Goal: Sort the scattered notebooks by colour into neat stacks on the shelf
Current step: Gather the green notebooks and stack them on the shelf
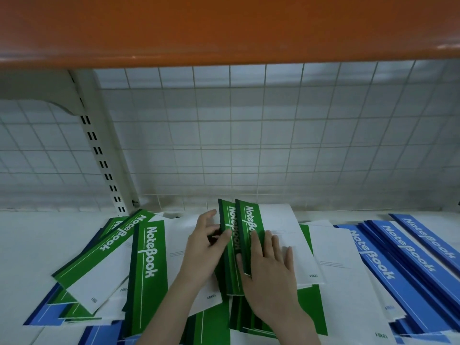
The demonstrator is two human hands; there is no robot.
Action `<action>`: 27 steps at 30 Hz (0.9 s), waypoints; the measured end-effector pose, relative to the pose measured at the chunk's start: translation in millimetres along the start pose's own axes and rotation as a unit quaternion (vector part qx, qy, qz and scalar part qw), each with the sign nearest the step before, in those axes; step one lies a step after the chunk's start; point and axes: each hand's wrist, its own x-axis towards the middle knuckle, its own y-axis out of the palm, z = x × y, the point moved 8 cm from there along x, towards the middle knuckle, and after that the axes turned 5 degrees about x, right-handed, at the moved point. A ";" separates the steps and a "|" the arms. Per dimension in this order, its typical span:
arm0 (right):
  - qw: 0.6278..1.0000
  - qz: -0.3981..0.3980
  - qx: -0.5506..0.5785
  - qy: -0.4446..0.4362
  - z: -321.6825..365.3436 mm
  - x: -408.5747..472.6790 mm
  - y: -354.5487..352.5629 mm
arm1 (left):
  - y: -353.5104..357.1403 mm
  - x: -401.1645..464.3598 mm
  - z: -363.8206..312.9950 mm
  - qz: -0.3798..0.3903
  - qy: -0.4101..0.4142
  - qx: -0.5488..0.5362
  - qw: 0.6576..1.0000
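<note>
Left of the blue stack (408, 267), the left hand (206, 247) pinches and the right hand (268, 275) presses flat on two green notebooks (245, 235): thin, light, slippery-covered, best gripped along the spines.

Orange shelf edge (224, 28) above white wire-grid back panel (273, 133), slotted upright (104, 155).

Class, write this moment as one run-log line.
left hand: grips green notebooks | right hand: rests flat on them | blue notebooks: right of shelf | sorting unfinished
</note>
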 end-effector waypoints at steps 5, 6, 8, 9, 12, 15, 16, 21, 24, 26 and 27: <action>0.998 0.047 0.027 -0.037 19.3 -8.1 6.4 | 11.2 -1.2 -3.7 0.078 -0.002 -0.039 0.996; 0.996 0.062 0.036 -0.048 21.7 -9.4 7.0 | 10.1 0.3 -1.2 0.080 -0.013 -0.038 0.996; 0.991 0.094 0.055 -0.072 25.9 -13.3 7.2 | 8.0 2.6 2.8 0.084 -0.027 -0.029 0.996; 0.988 0.108 0.064 -0.086 28.1 -15.4 7.5 | 7.3 3.2 2.4 0.085 -0.028 -0.031 0.996; 0.978 0.114 0.134 -0.113 33.7 -18.7 -1.2 | 0.0 4.2 2.6 0.050 -0.052 -0.075 0.995; 0.958 0.032 0.270 -0.094 21.0 -13.7 -27.8 | -7.5 4.7 2.2 0.023 -0.078 -0.120 0.989; 0.962 -0.004 0.262 -0.080 11.4 -9.8 -35.7 | -10.0 4.5 2.4 0.019 -0.087 -0.124 0.988; 0.993 -0.072 0.045 0.078 -44.0 5.5 -49.7 | -21.9 5.7 9.2 0.014 -0.129 -0.127 0.983; 0.990 -0.068 0.002 0.121 -53.7 7.1 -50.1 | -21.6 7.8 10.1 0.036 -0.137 -0.124 0.982; 0.990 -0.066 -0.005 0.121 -54.0 9.2 -48.8 | -20.0 7.7 9.9 0.051 -0.136 -0.107 0.984; 0.991 -0.065 -0.002 0.121 -53.4 10.1 -49.1 | -19.1 7.4 10.3 0.057 -0.135 -0.102 0.984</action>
